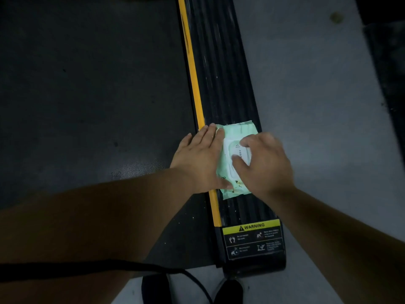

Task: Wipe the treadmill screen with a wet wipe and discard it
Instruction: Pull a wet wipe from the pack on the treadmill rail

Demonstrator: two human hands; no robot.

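A pale green pack of wet wipes (233, 133) with a white flip lid (231, 157) lies flat on the treadmill's black ribbed side rail (221, 80). My left hand (198, 160) rests flat along the pack's left edge, fingers straight, thumb against its near corner. My right hand (265, 163) is over the lid, its thumb and forefinger curled onto the white lid. No loose wipe shows. The treadmill screen is out of view.
The dark running belt (92, 95) fills the left, edged by a yellow strip (192, 80). A yellow warning label (252, 238) sits at the rail's near end. Grey floor (317, 95) lies to the right. A black strap (109, 268) and dark shoes (229, 291) are at the bottom.
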